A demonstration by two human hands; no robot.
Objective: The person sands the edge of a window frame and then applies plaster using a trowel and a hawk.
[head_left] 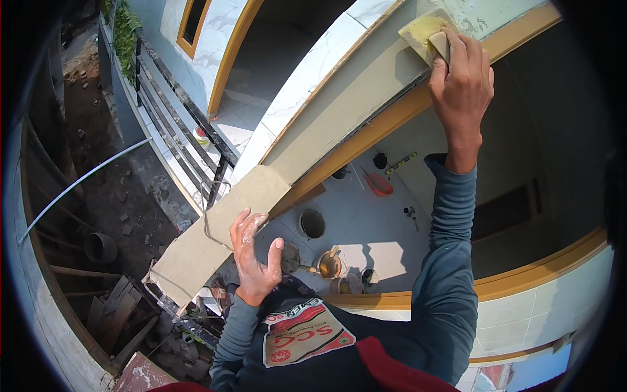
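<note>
My right hand (462,81) is wrapped around the handle block of a square, yellowish plastering float (418,32). The float lies on a long strip of smooth grey plaster (346,108) at the upper right. Down at the near end of that strip, my left hand (255,258) has its thumb and fingers apart and holds nothing. Its fingertips are at the edge of a pale, plastered flat section (202,245); whether they touch it I cannot tell. A bent metal rod clamp (208,225) crosses this section beside my left fingers.
Below on the tiled floor stand a dark bucket (312,224), several smaller pails, an orange basin (379,185) and a yellow spirit level (401,163). An orange-brown wooden frame (353,149) runs along the plaster. To the left are a black railing (176,124) and a rubble-strewn drop.
</note>
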